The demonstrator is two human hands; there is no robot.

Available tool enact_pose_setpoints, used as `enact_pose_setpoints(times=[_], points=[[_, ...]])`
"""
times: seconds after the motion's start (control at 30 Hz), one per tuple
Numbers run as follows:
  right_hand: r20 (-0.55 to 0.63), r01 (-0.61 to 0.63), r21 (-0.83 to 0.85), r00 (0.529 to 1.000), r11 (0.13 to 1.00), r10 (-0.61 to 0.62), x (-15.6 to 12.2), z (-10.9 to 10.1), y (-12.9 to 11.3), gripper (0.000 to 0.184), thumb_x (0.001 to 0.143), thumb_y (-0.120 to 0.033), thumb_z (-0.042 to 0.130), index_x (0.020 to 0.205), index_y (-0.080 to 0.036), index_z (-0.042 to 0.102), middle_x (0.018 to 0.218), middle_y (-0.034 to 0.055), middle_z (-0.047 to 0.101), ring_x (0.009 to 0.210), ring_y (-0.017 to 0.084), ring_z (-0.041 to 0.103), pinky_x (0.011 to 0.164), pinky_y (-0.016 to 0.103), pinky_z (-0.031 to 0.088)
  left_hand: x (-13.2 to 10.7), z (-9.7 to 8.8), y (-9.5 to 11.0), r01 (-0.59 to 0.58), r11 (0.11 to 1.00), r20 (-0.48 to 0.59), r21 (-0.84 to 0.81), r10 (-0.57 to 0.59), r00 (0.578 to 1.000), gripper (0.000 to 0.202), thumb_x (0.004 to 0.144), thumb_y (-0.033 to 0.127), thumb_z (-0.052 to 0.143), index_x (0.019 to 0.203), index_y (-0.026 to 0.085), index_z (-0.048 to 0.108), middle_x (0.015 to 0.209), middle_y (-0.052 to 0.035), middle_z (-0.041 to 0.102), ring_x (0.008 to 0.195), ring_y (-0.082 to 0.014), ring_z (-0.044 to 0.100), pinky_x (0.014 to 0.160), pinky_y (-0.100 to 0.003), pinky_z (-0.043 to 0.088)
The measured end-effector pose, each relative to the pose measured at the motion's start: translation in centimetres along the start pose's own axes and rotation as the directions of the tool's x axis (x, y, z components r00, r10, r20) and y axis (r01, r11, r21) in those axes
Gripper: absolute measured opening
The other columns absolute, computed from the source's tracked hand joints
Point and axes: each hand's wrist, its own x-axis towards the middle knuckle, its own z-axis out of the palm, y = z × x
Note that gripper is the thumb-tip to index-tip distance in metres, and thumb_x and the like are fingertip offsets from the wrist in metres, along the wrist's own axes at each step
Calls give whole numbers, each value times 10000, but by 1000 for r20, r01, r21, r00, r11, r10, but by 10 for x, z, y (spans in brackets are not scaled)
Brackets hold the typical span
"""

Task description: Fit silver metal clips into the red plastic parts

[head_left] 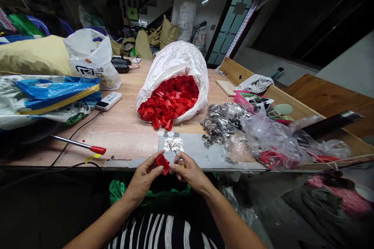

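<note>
My left hand (pixel 144 175) is closed on a small red plastic housing (pixel 162 163), tilted above the table's front edge. Close beside it, my right hand (pixel 188 171) grips a slim metal tool (pixel 177 157) with a yellow handle; its shaft points up and away from me. The right fingertips meet the housing's right end. Just beyond both hands, a bright pile of tiny metal pieces (pixel 173 144) lies on a grey sheet (pixel 193 144). Further back, a white woven sack (pixel 181 56) lies on its side, its mouth full of similar red housings (pixel 172 99).
Clear bags of small metal parts (pixel 224 118) and crumpled plastic bags (pixel 263 136) lie at right. A red-tipped lever (pixel 96 149) juts in at left, near a white device (pixel 109 100) and large bags (pixel 58 93). Below the table edge hangs a green bag (pixel 117 190).
</note>
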Motion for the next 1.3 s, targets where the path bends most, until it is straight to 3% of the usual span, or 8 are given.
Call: enact_pose_setpoints(times=[0.13,0.23,0.37,0.47,0.57,0.67,1.1,1.3], points=[[-18,25,-39,1000,999,-25,-1,-4,2,349,778,-463,648,813,-211,410,666,-38,605,439,54,395,430,174,273,1,1,-3,29,996,1,-90,-29,1000,547,800,295,652,1323,238,501,1122,-47,681,1057,-197,596,958,-324,438],[-43,115,-218,991,969,-127,-3,-7,6,230,851,-416,571,889,-204,488,729,-34,567,499,71,443,499,208,366,4,0,-2,-6,999,-20,-49,5,1000,494,765,281,682,1240,231,555,1110,-52,681,1041,-200,605,936,-317,450],[-49,225,-570,951,790,-306,-6,-8,9,180,911,-293,485,1011,-219,615,903,22,568,738,133,546,702,269,443,14,-7,-2,-105,982,-35,158,111,993,419,737,256,694,1139,226,581,1058,-49,684,974,-201,629,891,-331,478],[-36,232,-684,936,691,-350,-5,-7,11,216,893,-231,512,1075,-225,628,889,30,600,796,155,569,749,277,443,23,-14,-4,-182,894,-16,410,206,978,358,733,214,673,1084,223,605,1002,-32,683,916,-189,635,863,-326,482],[-33,212,-737,937,642,-348,-1,-5,13,193,862,-194,557,1039,-222,628,852,20,636,789,160,591,736,269,440,31,-18,-4,-218,805,33,552,240,970,337,723,182,657,1056,220,629,996,-26,681,896,-187,634,848,-320,481],[-32,190,-784,939,591,-344,2,-4,14,135,852,-178,568,959,-219,640,849,20,647,792,163,599,733,268,443,37,-20,-2,-252,768,106,589,235,966,343,724,182,651,1064,224,635,966,-22,685,873,-184,631,834,-308,479],[30,177,-892,942,417,-335,8,3,11,172,884,-125,504,952,-203,641,920,46,619,863,169,609,777,261,469,42,-24,2,-273,759,168,591,215,962,363,714,191,674,1071,254,667,955,-8,720,874,-193,651,861,-308,484],[-34,76,-942,948,328,-317,5,22,17,217,910,-108,435,969,-203,621,919,59,615,847,183,606,738,265,468,41,-23,-4,-270,753,134,600,239,962,329,726,177,659,1049,241,669,965,-24,718,870,-200,656,849,-317,490]])
